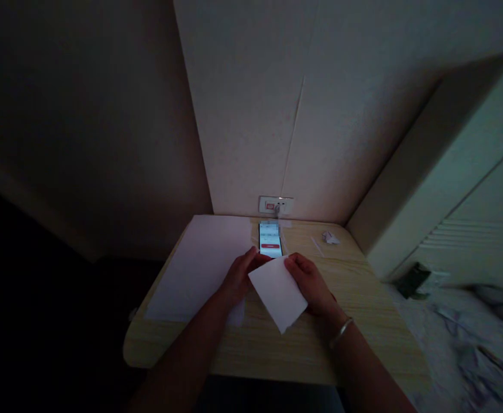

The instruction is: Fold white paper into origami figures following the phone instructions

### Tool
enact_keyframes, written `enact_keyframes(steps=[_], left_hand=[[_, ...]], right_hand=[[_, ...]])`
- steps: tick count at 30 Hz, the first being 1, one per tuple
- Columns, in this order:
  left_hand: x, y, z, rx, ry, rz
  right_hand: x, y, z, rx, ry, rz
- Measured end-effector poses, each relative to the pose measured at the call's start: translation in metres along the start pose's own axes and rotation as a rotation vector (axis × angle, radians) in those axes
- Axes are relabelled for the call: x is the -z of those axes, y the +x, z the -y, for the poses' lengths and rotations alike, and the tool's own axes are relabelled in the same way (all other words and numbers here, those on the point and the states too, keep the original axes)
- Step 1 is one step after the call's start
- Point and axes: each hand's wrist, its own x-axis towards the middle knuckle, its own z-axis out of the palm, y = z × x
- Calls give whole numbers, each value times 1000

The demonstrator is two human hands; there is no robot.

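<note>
Small white paper (279,298) in the right hand (312,281), above the tabletop (285,358)

The small white paper is just below the centre of the frame, tilted, with one corner pointing toward the bottom edge. The right hand pinches it at its upper right corner, the thumb lying on the face of the sheet and the other fingers underneath. The left hand (237,278) comes in from the lower left, half curled, its fingers reaching toward the upper left edge of the paper; whether they grip it, I cannot tell. A pale bracelet (341,332) circles the right wrist.

Just beyond the hands, at the centre of the frame, a phone (270,236) lies with its screen lit, showing a red bar. A large white sheet (208,258) covers much of the left part of the tabletop, partly behind the left forearm. Right of the phone lie a thin pale strip (317,246) and, farther right, a crumpled white scrap (331,237).

Above the phone, a socket plate (269,205) with a reddish switch is set in the wall (251,115), and something is plugged into its right half. At the right of the frame, beside the tabletop, a dark green packet (413,280) rests on a pale surface (423,327). The room is dim.
</note>
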Motion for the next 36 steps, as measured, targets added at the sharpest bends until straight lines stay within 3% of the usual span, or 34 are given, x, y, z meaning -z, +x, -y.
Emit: enact_keyframes(steps=[3,6,12,15,21,29,36], left_hand=[[1,-3,-3,54,124,115],[4,-2,-2,61,247,90],[6,3,3,-117,465,44],[6,3,4,-211,555,49],[7,3,8,-254,664,71],[5,2,6,-219,592,41],[19,11,-7,-292,385,-230]], right_hand=[[-1,-2,-1,6,-126,116],[-2,-3,-1,25,-219,191],[-3,-3,3,202,-566,209],[-3,-2,1,243,-625,224],[-2,-1,-1,183,-552,251],[1,-3,-1,45,-347,289],[9,-4,-3,-13,-243,205]])
